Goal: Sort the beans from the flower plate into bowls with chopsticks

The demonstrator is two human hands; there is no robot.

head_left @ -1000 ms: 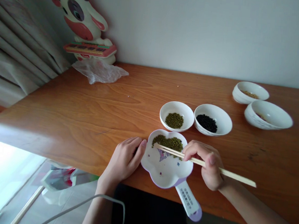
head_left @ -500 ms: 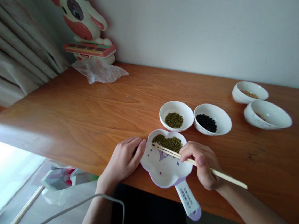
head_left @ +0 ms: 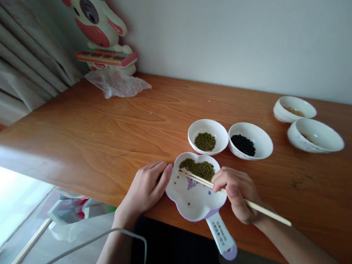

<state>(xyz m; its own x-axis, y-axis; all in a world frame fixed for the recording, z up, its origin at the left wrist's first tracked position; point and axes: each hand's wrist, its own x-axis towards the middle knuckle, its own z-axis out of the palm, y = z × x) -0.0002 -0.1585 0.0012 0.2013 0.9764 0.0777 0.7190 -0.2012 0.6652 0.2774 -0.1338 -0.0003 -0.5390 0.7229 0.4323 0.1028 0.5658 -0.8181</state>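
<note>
My right hand [head_left: 238, 193] is closed round a pair of wooden chopsticks [head_left: 267, 210]; their tips rest at the heap of green beans [head_left: 199, 167] in a flower-shaped white dish [head_left: 193, 199] with a lilac handle [head_left: 222, 236] jutting over the table's near edge. My left hand [head_left: 146, 187] lies beside the dish, fingers curled against its left rim. Just behind the dish stand a small white bowl of green beans [head_left: 208, 137] and a white bowl of black beans [head_left: 250, 141].
Two more white bowls [head_left: 315, 136] [head_left: 293, 109] sit at the far right of the wooden table [head_left: 101, 138]. A cow-shaped toy [head_left: 101, 31] and a crumpled plastic bag [head_left: 117, 83] occupy the far left corner by the curtain. A grey cable [head_left: 105, 236] hangs below the near edge.
My right hand has slid a little left and lower with the chopsticks, whose tips stay at the green beans in the flower dish. My left hand has not moved.
</note>
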